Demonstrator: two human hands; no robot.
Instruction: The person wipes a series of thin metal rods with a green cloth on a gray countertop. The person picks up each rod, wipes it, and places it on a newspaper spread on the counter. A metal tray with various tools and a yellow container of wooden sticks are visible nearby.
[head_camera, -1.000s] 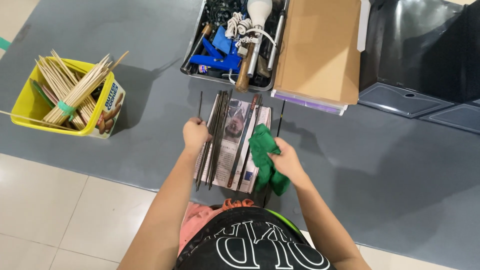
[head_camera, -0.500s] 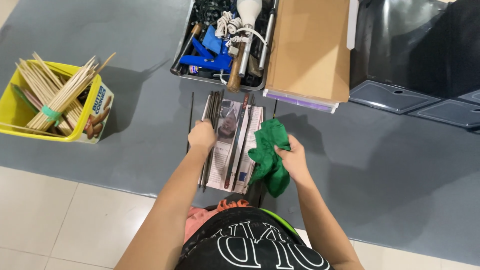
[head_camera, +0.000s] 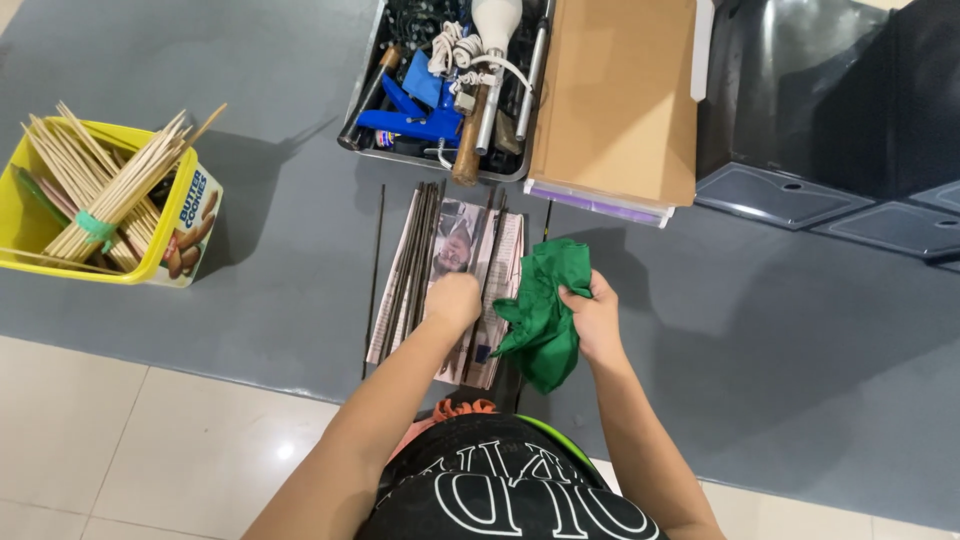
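A sheet of newspaper (head_camera: 458, 238) lies on the grey mat in front of me, with several thin dark metal rods (head_camera: 408, 262) laid lengthwise on it. My left hand (head_camera: 454, 300) rests on the middle of the paper, fingers closed around one of the rods. My right hand (head_camera: 594, 318) is just right of the paper and grips a crumpled green cloth (head_camera: 545, 305), which hangs over the paper's right edge. One single rod (head_camera: 374, 262) lies apart on the mat to the left.
A yellow tub (head_camera: 175, 245) holding bundled bamboo sticks (head_camera: 105, 195) stands at the left. Beyond the paper sit a metal tray of tools (head_camera: 362, 95) and a cardboard box (head_camera: 620, 100). Black panels (head_camera: 775, 195) lie at the right. White tiles (head_camera: 150, 440) border the mat.
My left hand has shifted right, from the rods at the paper's left to its middle. The right hand with the green cloth has come closer to the paper.
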